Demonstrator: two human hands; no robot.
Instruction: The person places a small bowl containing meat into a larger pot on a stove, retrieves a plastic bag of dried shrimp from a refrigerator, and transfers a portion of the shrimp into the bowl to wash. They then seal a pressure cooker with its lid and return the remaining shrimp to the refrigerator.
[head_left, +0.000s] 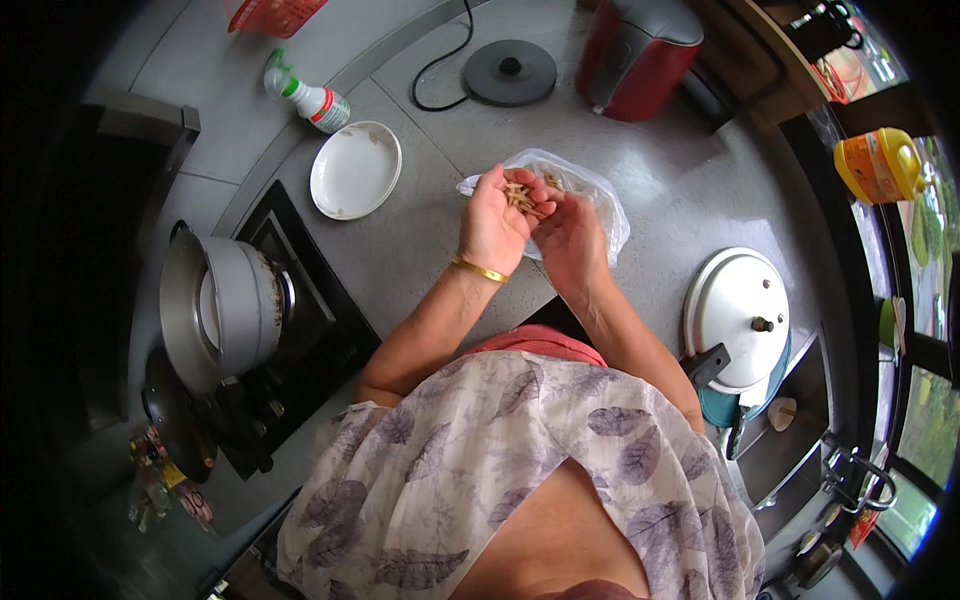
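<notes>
My left hand (495, 229) is turned palm up and cups a small heap of pale tan, stick-like pieces (519, 197), which look like food. Close against it, my right hand (574, 240) has its fingers curled by the heap; whether any pieces are held in it I cannot tell. Both hands are above a clear plastic bag (600, 199) that lies on the grey counter. A few more tan pieces (553, 181) show at the bag, just beyond my fingers. A gold bangle (480, 270) circles my left wrist.
White plates (355, 171) and a spray bottle (319, 105) stand at the upper left. A pot (251, 304) sits on the gas hob at left. Beyond are a kettle base (510, 73) and red kettle (637, 64). A pressure-cooker lid (739, 315) lies near the right-hand sink.
</notes>
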